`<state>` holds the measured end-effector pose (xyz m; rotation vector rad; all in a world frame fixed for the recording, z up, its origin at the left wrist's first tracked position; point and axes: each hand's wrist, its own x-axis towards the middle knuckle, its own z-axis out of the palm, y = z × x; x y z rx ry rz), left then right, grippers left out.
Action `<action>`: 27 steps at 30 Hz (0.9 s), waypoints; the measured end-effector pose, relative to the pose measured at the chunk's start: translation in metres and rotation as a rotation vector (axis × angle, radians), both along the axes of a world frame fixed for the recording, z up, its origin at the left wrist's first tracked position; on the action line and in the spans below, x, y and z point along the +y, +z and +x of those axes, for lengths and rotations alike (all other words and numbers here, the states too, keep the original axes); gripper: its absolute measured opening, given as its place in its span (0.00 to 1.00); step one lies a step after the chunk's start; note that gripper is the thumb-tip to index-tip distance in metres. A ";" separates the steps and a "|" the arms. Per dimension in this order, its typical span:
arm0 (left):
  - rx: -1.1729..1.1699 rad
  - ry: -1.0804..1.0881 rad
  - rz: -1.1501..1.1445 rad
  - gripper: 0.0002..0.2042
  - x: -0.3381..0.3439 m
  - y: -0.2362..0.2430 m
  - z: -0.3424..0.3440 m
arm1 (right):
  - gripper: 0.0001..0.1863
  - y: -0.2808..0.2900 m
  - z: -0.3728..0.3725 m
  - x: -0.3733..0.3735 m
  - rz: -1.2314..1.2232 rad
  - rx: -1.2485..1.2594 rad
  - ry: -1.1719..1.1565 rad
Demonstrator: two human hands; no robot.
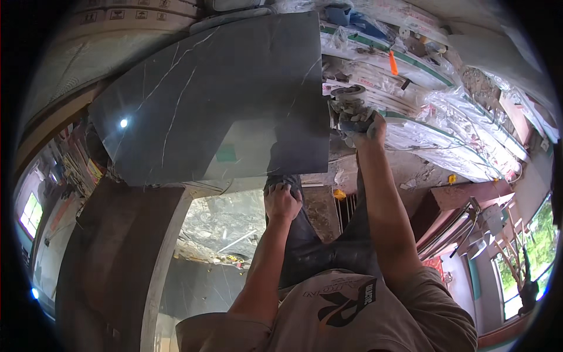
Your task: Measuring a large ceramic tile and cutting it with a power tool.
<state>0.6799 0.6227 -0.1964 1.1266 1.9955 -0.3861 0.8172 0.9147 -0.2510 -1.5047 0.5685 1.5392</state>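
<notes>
Dark marble slab [223, 94], both hands' fingers seemingly clamped on its near edge

Dark grey slab [223, 94] with thin white veins; orange tool [393, 63]

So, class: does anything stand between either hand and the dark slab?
Nothing visible does. The left hand grips the dark slab at its near edge, and the right hand is at its right edge.
</notes>
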 end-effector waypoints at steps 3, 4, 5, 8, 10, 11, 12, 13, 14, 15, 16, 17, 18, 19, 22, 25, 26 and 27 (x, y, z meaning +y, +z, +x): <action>-0.015 0.018 0.032 0.16 0.000 -0.002 0.003 | 0.08 0.006 -0.008 0.007 0.010 -0.016 0.057; -0.013 0.020 0.030 0.16 0.000 -0.002 0.004 | 0.08 0.007 -0.011 0.008 0.016 -0.026 0.082; -0.012 0.020 0.023 0.16 -0.001 -0.002 0.004 | 0.08 0.005 -0.013 0.006 0.014 -0.024 0.084; -0.013 0.016 0.007 0.16 -0.001 -0.001 0.005 | 0.20 -0.006 -0.015 0.001 0.039 -0.106 0.138; -0.023 0.024 -0.007 0.16 0.002 0.001 0.007 | 0.20 -0.014 -0.009 -0.002 0.039 -0.074 0.150; -0.027 0.028 -0.013 0.16 0.004 0.002 0.007 | 0.20 -0.019 -0.006 -0.003 0.040 -0.039 0.163; -0.028 0.026 -0.012 0.16 0.005 0.002 0.007 | 0.20 -0.023 -0.002 -0.004 0.042 -0.005 0.176; -0.022 0.021 -0.011 0.17 0.003 0.002 0.007 | 0.20 -0.022 -0.003 -0.004 0.041 -0.003 0.177; -0.017 0.016 -0.009 0.17 0.003 0.001 0.007 | 0.20 -0.021 -0.005 -0.004 0.049 0.024 0.160; -0.011 0.010 -0.007 0.17 0.002 0.001 0.007 | 0.20 -0.020 -0.006 -0.004 0.057 0.050 0.143; -0.010 0.010 -0.009 0.17 0.000 0.000 0.007 | 0.19 -0.019 -0.008 -0.004 0.065 0.076 0.126; -0.007 0.010 -0.012 0.17 -0.001 -0.001 0.007 | 0.19 -0.018 -0.009 -0.004 0.063 0.078 0.126; -0.007 0.009 -0.014 0.17 -0.001 -0.001 0.008 | 0.19 -0.020 -0.008 -0.004 0.046 0.060 0.129; -0.007 0.008 -0.017 0.17 -0.001 -0.001 0.008 | 0.19 -0.019 -0.008 -0.003 0.028 0.042 0.132; -0.006 0.001 -0.017 0.17 0.001 -0.002 0.012 | 0.19 -0.028 0.001 -0.007 0.014 0.013 0.155; 0.002 0.001 -0.001 0.17 0.002 -0.002 0.012 | 0.20 -0.032 0.002 -0.007 0.028 0.000 0.203; 0.004 0.004 0.012 0.17 0.001 -0.001 0.013 | 0.18 -0.033 0.003 -0.007 0.021 -0.003 0.168; 0.005 0.008 0.024 0.17 0.001 -0.001 0.014 | 0.17 -0.034 0.004 -0.007 0.013 -0.007 0.135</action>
